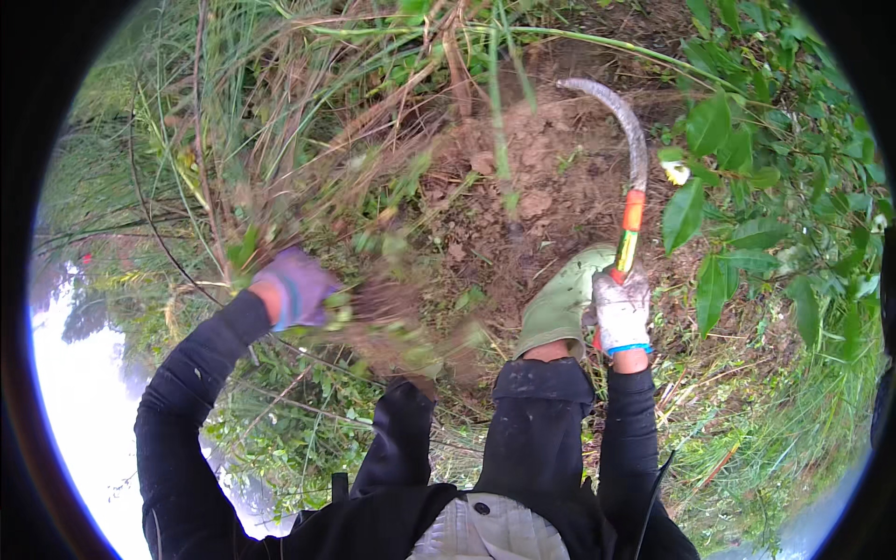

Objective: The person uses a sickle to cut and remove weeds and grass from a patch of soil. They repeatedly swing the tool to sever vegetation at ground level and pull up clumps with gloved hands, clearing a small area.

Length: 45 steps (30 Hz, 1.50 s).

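My left hand (297, 288), in a purple and blue glove, is closed on a bunch of cut grass and weeds (381, 304), blurred by motion, at the left of the view. On the right, my right hand (621, 304), in a dirty white glove with a blue cuff, grips the orange and yellow handle of a sickle (630, 210). Its curved metal blade (626, 126) points away from me and bends to the left over bare brown soil (539, 161). The fingertips of both hands are partly hidden.
A green boot (560, 301) stands on the soil beside my right hand. Leafy branches (735, 210) hang at the right. Tall grass and dry stalks (392, 105) rise at the upper left, with thin woody stems (199, 140) near my left hand.
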Tool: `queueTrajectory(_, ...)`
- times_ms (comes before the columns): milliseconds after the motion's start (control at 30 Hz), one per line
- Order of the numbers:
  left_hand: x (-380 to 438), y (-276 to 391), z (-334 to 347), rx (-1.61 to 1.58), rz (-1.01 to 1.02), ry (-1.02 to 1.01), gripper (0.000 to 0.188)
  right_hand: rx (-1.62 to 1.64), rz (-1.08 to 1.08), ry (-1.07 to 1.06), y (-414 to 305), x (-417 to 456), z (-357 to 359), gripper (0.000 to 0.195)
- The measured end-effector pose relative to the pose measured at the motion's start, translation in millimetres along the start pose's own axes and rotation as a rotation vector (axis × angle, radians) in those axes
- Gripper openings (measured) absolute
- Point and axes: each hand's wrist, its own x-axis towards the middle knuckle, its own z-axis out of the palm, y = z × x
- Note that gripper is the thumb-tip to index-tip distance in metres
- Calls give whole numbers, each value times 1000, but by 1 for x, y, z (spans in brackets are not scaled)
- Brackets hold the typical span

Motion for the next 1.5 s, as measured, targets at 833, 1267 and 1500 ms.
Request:
queueTrajectory(833, 209, -17, -33, 190, -207, 364, 41, -826, -331, -389, 3, 18, 0, 30)
queueTrajectory(1267, 104, -29, -45, 107, -39, 102, 28, -867, -192, -420, -7, -38, -59, 30)
queueTrajectory(1500, 75, -97, -36, 226, -433, -24, 29, -533, -260, 8, -33, 47, 11, 24)
